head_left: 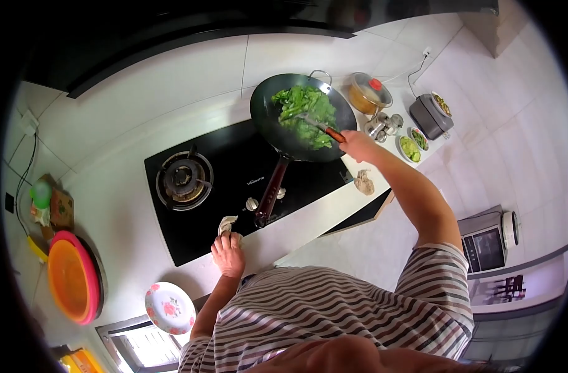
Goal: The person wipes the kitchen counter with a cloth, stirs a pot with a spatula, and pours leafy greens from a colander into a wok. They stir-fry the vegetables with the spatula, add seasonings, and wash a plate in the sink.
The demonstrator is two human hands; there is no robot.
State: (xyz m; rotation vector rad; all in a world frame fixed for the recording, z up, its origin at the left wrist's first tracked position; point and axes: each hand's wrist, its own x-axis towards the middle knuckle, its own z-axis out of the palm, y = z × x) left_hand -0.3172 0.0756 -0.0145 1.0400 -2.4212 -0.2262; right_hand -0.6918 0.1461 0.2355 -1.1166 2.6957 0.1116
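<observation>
My right hand (358,147) is closed round the wooden handle of a spatula (332,133). The spatula's metal end rests among chopped leafy greens (307,112) inside a dark wok (266,127). This wok sits on the right side of the black gas stove (225,168), its long handle (273,193) pointing toward me. At the stove's front edge, my left hand (228,253) has its fingers bent over a pale cloth (227,225), partly covering it. The wok handle lies just right of that hand, apart from it.
An uncovered burner (184,180) is on the left. Beyond it stand orange and pink basins (69,280) and a floral plate (170,308). To the right are a glass pot (366,96), condiment jars (383,126), small bowls (410,149), a crumpled cloth (363,182) and a grey appliance (428,118).
</observation>
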